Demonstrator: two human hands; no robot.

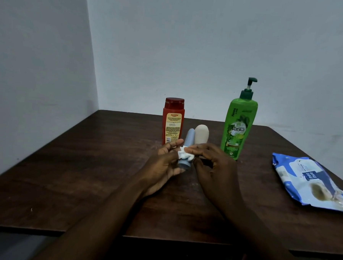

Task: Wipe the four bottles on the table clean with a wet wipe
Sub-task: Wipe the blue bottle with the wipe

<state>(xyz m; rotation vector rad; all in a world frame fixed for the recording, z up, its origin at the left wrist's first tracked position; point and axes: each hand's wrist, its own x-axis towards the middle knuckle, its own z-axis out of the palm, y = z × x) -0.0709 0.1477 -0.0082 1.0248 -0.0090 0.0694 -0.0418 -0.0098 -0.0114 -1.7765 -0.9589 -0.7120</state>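
Four bottles are gathered toward the far edge of the dark wooden table (85,165). The red bottle (173,122) stands upright nearest that edge, with the beige bottle (201,134) just beside it on the right. The green pump bottle (238,129) stands upright further right. The blue-grey bottle (188,138) is tilted in the left hand (164,165), whose fingers and thumb curl round its lower part, in front of the red and beige ones. The right hand (214,172) pinches a crumpled white wet wipe (184,153) against that bottle's side. A blue and white pack of wipes (307,180) lies flat by the table's right edge, well apart from the hands
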